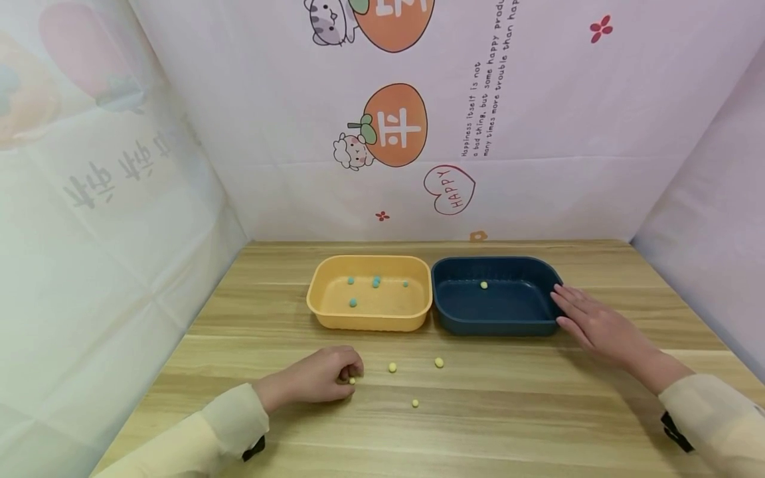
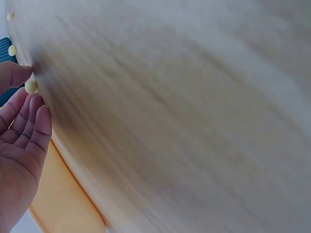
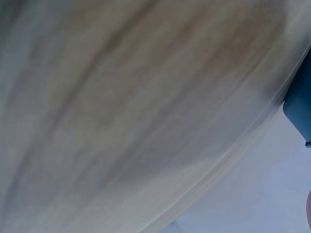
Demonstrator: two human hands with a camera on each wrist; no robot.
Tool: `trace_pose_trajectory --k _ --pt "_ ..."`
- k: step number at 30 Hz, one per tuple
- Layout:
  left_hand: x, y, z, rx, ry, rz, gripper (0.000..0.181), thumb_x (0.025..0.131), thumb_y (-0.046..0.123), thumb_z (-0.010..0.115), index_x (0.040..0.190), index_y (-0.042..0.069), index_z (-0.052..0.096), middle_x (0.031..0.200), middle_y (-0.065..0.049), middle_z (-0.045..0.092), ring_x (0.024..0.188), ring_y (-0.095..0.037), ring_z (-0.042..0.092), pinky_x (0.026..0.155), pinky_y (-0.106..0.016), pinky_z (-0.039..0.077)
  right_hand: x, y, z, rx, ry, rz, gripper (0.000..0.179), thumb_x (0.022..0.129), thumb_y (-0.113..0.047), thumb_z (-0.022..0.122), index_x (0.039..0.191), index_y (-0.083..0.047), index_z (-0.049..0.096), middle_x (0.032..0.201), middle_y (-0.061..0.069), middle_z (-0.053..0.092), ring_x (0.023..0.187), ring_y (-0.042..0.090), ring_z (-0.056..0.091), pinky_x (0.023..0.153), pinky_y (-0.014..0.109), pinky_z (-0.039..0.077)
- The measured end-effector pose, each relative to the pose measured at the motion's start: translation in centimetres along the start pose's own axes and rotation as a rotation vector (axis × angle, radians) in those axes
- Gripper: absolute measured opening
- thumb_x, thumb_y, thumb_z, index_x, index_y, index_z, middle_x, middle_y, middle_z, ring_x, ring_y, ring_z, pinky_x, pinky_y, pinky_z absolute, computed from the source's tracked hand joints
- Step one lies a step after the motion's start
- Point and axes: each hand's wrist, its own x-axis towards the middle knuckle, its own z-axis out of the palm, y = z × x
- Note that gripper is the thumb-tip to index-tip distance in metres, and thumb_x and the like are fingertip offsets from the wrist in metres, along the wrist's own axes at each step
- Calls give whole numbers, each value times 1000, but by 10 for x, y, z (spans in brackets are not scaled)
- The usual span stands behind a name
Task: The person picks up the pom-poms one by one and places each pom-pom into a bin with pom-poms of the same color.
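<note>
The left hand (image 1: 317,377) rests low at the table (image 1: 490,431), in front of the orange tray (image 1: 382,322), with its fingers bent. A small yellow ball (image 1: 352,381) lies between its thumb and forefinger; the left wrist view shows the ball close against the forefinger tip, but whether the thumb also presses on it cannot be told. The right hand (image 1: 603,328) rests at the right end of the blue tray (image 1: 496,328), its fingers extended and close together, fingertips on the rim, thumb slightly apart below. Three loose yellow balls (image 1: 392,367) lie on the table to the right of the left hand: two just in front of the trays, one nearer the person. A single yellow ball (image 1: 484,285) sits inside the blue tray, near the back wall. The orange tray, side by side with the blue tray, contains five blue-green balls (image 1: 353,303), two of them touching. A white cloth (image 1: 299,192) with printed fruit and lettering stands behind the table. Both arms have pale sleeves (image 1: 236,419).
</note>
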Motion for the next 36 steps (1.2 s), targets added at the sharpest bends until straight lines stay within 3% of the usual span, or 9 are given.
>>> trace_pose_trajectory --k 18,26,36 --pt "3 3 -1 -36 7 44 17 81 1 70 91 14 64 80 12 55 72 0 53 63 -15 48 1 -1 -2 1 11 -7 48 102 -27 52 133 10 53 136 29 50 141 23 29 115 22 10" --pt "4 5 -2 -45 13 43 17 81 1 68 91 14 63 80 11 56 71 0 54 63 -15 48 0 -1 -1 4 8 -12 48 102 -26 52 134 10 52 137 28 49 143 10 16 115 22 10" --pt "10 8 -5 -114 59 50 16 81 1 68 93 11 64 82 7 59 74 -1 54 64 -18 50 0 1 0 6 9 -13 49 102 -27 51 136 9 50 139 27 47 143 20 25 116 22 10"
